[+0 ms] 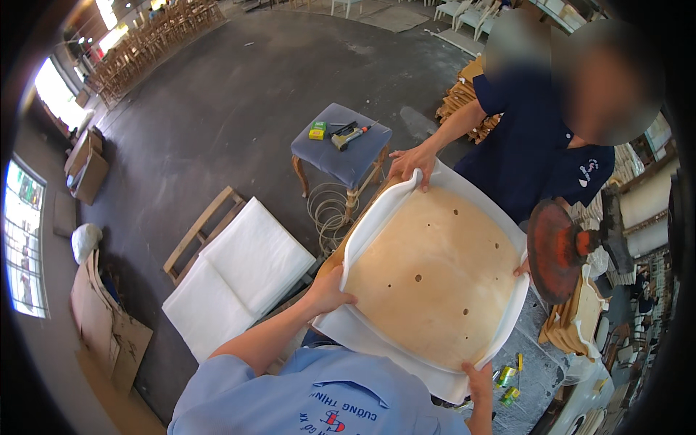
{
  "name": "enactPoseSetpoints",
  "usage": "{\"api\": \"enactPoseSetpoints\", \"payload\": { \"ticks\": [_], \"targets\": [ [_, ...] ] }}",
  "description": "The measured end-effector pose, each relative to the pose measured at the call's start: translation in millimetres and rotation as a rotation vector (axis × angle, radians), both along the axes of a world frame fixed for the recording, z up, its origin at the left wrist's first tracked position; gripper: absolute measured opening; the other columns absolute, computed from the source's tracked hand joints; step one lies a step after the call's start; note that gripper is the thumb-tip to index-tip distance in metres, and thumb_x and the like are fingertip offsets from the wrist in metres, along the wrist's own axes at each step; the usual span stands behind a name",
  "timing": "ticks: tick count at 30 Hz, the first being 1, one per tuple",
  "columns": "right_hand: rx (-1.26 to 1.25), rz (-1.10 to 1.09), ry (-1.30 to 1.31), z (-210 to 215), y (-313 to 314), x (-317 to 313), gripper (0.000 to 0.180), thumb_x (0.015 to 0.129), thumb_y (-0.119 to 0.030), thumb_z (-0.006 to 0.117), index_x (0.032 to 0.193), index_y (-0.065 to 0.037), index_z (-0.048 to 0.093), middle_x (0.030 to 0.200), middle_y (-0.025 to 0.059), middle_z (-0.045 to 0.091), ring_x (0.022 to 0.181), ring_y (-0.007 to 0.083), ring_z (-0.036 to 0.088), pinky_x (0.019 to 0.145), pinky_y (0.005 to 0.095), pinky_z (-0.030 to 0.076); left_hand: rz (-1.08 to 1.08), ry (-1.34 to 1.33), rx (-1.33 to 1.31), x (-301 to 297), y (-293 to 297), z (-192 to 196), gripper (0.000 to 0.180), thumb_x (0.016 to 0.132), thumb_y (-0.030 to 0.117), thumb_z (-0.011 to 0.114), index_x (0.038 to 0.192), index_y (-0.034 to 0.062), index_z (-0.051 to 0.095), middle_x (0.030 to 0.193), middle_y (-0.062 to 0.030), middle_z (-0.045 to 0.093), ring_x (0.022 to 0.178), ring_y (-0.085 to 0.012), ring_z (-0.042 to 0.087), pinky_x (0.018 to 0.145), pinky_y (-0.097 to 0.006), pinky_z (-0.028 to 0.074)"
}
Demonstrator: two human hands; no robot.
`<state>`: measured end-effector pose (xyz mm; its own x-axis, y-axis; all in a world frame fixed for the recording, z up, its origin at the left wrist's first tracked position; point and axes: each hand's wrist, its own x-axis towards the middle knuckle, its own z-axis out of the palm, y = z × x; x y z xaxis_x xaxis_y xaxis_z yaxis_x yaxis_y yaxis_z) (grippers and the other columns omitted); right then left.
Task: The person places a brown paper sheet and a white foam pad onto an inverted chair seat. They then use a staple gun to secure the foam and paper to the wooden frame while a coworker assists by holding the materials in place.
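Observation:
A curved plywood seat panel (435,268) with several drilled holes lies in front of me, on top of a white padding sheet (395,346) whose edges turn up around it. My left hand (330,293) grips the sheet and panel edge at the near left corner, thumb on top and fingers hidden beneath. At the near right corner my right hand (478,384) pinches the sheet's edge. Across from me, a co-worker in a dark shirt holds the far edge with one hand (417,161); the other hand (522,268) is at the right edge, partly hidden.
A blue padded stool (341,156) bears a staple gun (348,138) and a small green-yellow box (317,130). White sheets (239,268) are stacked at left. A coiled hose (330,217) hangs by the stool. A red round disc (554,250) juts in at right, above stacked panels (569,319).

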<state>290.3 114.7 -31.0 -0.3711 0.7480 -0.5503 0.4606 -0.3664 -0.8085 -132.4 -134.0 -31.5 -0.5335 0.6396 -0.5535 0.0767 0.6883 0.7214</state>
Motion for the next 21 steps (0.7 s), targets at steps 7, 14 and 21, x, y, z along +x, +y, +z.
{"api": "enactPoseSetpoints", "payload": {
  "ticks": [7,14,21],
  "targets": [
    [0.214,0.064,-0.128,-8,-8,5,0.082,0.079,-0.001,0.081,0.151,-0.001,0.043,0.136,0.0197,0.065,0.121,0.0317,0.066,0.104,0.0417,0.053,-0.036,0.214,-0.093,5,3,-2,0.075,0.079,0.029,0.088,0.139,-0.0023,0.056,0.12,-0.0269,0.071,0.113,-0.041,0.07,0.097,-0.046,0.054],
    [0.512,0.014,-0.608,-6,-17,-3,0.091,0.07,-0.03,0.096,0.142,0.0,0.049,0.128,0.0268,0.069,0.118,0.0447,0.067,0.101,0.049,0.053,-0.143,0.409,-0.17,12,12,26,0.084,0.073,0.026,0.093,0.143,0.001,0.055,0.134,-0.0302,0.063,0.123,-0.0454,0.062,0.101,-0.051,0.053],
    [0.7,0.099,-0.88,12,-37,-16,0.088,0.07,-0.044,0.096,0.135,-0.001,0.054,0.137,0.0257,0.058,0.123,0.0439,0.061,0.1,0.0482,0.051,-0.106,0.317,-0.052,-19,-7,-7,0.105,0.066,0.024,0.097,0.153,0.0031,0.044,0.137,-0.0253,0.055,0.13,-0.0402,0.055,0.111,-0.051,0.049]
  ]
}}
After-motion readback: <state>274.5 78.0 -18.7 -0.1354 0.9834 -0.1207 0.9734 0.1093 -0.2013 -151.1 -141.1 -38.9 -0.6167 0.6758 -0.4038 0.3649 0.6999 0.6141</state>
